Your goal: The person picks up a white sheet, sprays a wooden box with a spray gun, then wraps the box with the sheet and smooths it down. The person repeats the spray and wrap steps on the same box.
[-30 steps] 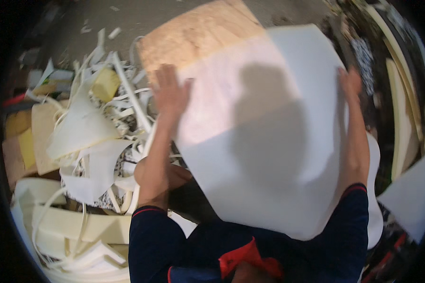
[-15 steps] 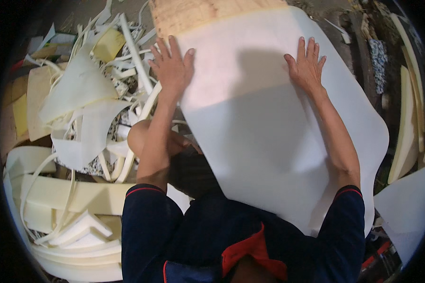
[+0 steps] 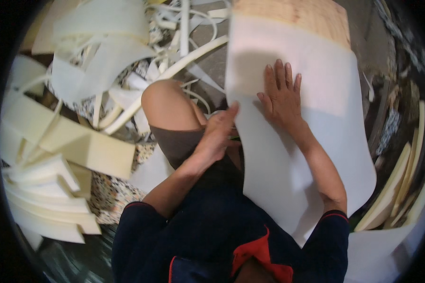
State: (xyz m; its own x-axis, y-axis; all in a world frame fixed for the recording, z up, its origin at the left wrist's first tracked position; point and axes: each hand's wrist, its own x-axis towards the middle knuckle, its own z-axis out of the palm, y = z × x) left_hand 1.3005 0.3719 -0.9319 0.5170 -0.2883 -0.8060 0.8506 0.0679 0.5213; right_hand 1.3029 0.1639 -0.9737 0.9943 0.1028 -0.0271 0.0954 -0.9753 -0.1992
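A large white foam sheet (image 3: 278, 155) with rounded, curving edges lies before me, its far part over a wooden board (image 3: 293, 16). My right hand (image 3: 283, 101) rests on the sheet with fingers spread, palm down. Beside the sheet's left edge is my left hand (image 3: 217, 134), thumb stretched toward that edge. Its other fingers are mostly hidden and slightly blurred, so I cannot tell whether they hold anything. A small green bit shows by those fingers, too little to name.
Foam offcuts and strips (image 3: 99, 70) lie heaped at the left, with stacked cream foam pieces (image 3: 47, 203) nearer me. My bent knee (image 3: 170, 104) stands left of the sheet. Long foam strips (image 3: 387, 188) lean at the right, above another pale sheet (image 3: 378, 250).
My left hand has left the sheet's surface and come back toward me beside its left edge. My right hand now lies nearer the sheet's middle. The view has shifted.
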